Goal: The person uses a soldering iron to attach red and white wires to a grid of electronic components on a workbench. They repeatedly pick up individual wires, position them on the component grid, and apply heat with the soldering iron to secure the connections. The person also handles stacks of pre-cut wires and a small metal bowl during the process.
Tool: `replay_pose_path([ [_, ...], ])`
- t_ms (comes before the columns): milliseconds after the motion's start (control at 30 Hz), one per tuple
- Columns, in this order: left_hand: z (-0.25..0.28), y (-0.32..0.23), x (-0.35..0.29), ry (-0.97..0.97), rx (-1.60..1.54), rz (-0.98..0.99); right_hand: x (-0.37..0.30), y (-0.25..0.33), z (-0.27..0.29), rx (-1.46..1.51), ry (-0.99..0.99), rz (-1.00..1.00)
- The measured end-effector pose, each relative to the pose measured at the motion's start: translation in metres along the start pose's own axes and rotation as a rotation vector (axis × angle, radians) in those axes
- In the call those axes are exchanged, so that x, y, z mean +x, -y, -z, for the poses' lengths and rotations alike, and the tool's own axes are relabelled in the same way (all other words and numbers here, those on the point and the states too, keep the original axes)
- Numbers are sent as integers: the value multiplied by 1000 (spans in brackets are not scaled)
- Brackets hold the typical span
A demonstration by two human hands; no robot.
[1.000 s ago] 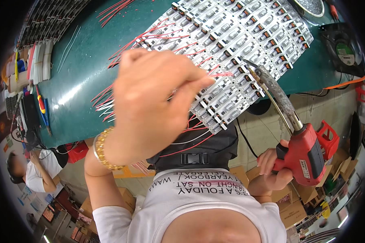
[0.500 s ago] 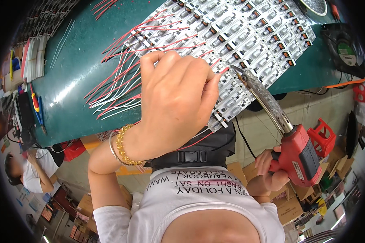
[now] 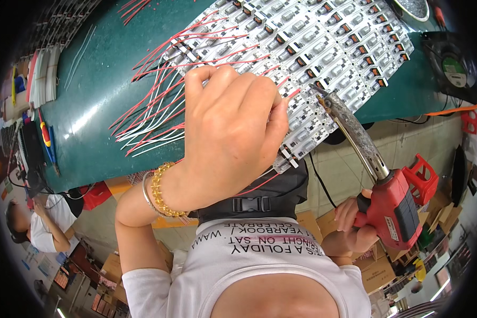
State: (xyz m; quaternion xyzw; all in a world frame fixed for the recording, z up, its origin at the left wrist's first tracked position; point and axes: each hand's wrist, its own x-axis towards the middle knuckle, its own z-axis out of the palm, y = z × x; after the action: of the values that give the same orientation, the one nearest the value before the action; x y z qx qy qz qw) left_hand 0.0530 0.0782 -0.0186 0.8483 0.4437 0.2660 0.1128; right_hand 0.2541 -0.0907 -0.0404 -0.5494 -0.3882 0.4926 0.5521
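A panel of white circuit boards (image 3: pixel 312 58) lies on the green table, packed with rows of small components. Over its near left part is my left hand (image 3: pixel 230 127), closed with a thin red wire (image 3: pixel 293 94) pinched in its fingers, the wire's end poking out toward the boards. My right hand (image 3: pixel 358 225) grips the handle of a red soldering gun (image 3: pixel 395 209). The gun's metal tip (image 3: pixel 317 90) hangs over the boards, a short way right of the wire's end. Red and white wires (image 3: pixel 148 122) trail off the panel's left side, partly behind my left hand.
To the far left are a bundle of white strips (image 3: pixel 45 79) and a red-yellow screwdriver (image 3: pixel 46 132). A round metal container (image 3: pixel 412 8) stands at the far right, near a black fan-like device (image 3: pixel 453 69). Another person (image 3: pixel 47 222) sits at lower left. A red stool (image 3: pixel 421 180) is beyond the gun.
The soldering gun has shifted slightly right and toward me, its tip drawing away from the red wire's end. My left hand has barely moved.
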Motion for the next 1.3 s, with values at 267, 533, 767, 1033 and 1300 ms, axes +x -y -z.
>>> replay_pose_path([
  [267, 1, -1, 1, -9, -5, -3, -2, -2, -5, 29, -87, 26],
  [533, -6, -1, -5, -32, -62, -64, -10, -7, 10, 54, -17, 39],
  [767, -7, -6, 1, 5, -58, -61, -19, -1, 1, 129, -147, -61],
  [1033, -12, -8, -1, 1, -19, -34, -29, -16, 14, -83, -142, 3],
  [1300, -12, -9, 1, 3, -6, -56, -12, -3, 8, 15, -36, 50],
])
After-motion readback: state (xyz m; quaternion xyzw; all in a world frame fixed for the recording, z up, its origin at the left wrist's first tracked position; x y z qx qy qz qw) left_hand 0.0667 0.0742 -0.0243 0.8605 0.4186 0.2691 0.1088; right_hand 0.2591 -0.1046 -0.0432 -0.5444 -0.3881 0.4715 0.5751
